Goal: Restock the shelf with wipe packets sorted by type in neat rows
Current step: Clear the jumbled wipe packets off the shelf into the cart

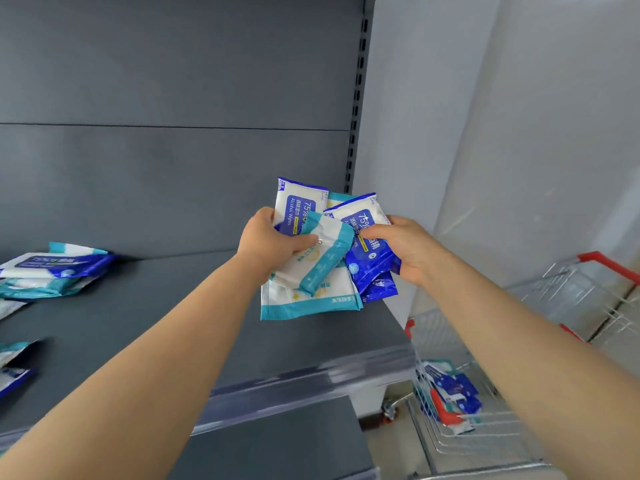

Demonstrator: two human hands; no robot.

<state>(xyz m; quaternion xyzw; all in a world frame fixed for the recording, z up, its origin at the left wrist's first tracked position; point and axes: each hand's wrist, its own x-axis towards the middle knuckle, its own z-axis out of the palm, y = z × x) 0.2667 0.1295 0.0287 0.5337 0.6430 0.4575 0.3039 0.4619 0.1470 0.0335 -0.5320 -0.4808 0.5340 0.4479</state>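
A: Hands, quick?

B: Both full. The left hand (273, 244) gripped a fan of packets, thumb pressed across the teal packets (311, 296). The right hand (405, 251) pinched the blue packets (372, 268) from their right side. The two bunches overlapped and touched.

A: Where, going by the shelf?

B: Above the right end of the shelf (173, 306), close to its back panel (173, 188). Couldn't tell whether the lowest teal packet touched the shelf board.

A: Anything else on the shelf?

B: A loose pile (52, 271) of mixed teal and blue packs lay at the shelf's far left, tilted, not in rows. More stray packs (14, 368) sat at the shelf's left front, cut off by the frame edge.

A: Around it?

B: A slotted upright (356, 98) rose at the shelf's right rear corner. A clear price strip (311, 379) ran along the shelf's front lip. Right of the shelf and lower stood a wire cart (588, 296) with red trim, and cart packets (450, 393) lay in its basket.

A: Blocking?

B: The forearms crossed the shelf's front, and the packet fan hid the fingers behind it.
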